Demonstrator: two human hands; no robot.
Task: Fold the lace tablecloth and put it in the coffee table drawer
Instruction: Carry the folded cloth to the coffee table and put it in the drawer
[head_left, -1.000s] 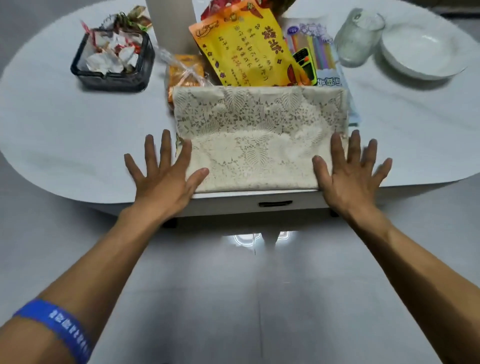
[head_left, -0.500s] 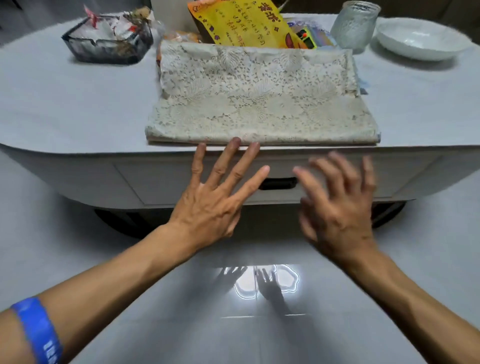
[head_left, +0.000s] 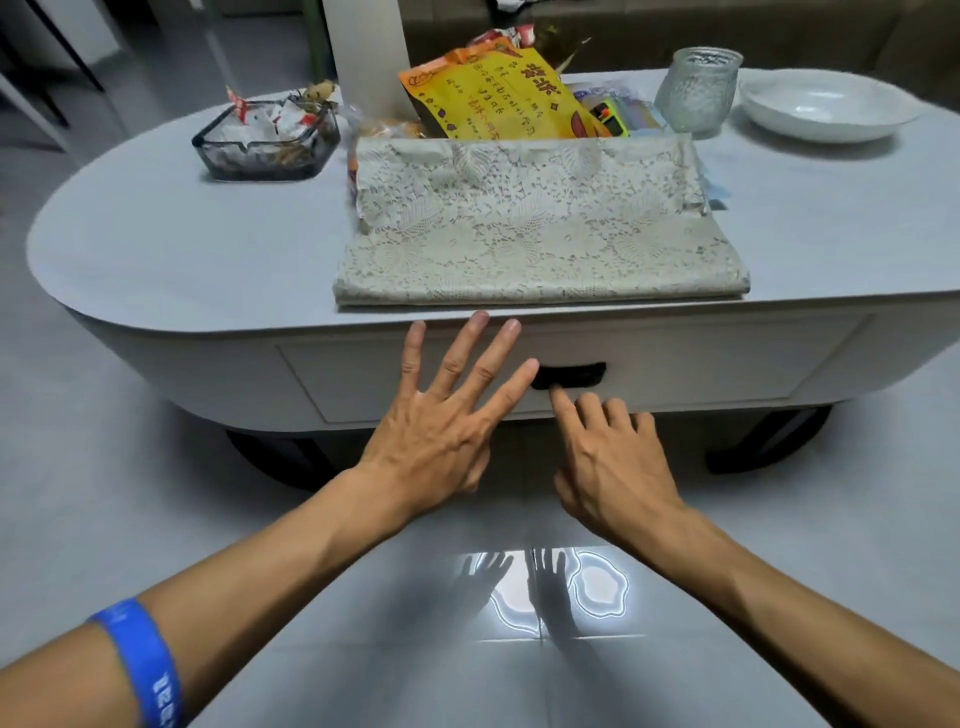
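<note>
Partly hidden: snack bag (head_left: 493, 98) behind tablecloth (head_left: 535, 234)

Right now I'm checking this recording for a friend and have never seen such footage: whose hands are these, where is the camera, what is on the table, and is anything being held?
There is no machine here: the hands belong to a person wearing a wide-angle camera on the head, so the single picture looks forward and down along both arms. The left hand, above a blue wristband, is spread open in front of the closed drawer. The right hand reaches its fingers toward the dark handle slot. Neither holds anything. On the oval coffee table the folded lace tablecloth lies near the front edge. Behind it are a yellow snack bag, a dark tray of wrappers, a textured glass and a white bowl.
</note>
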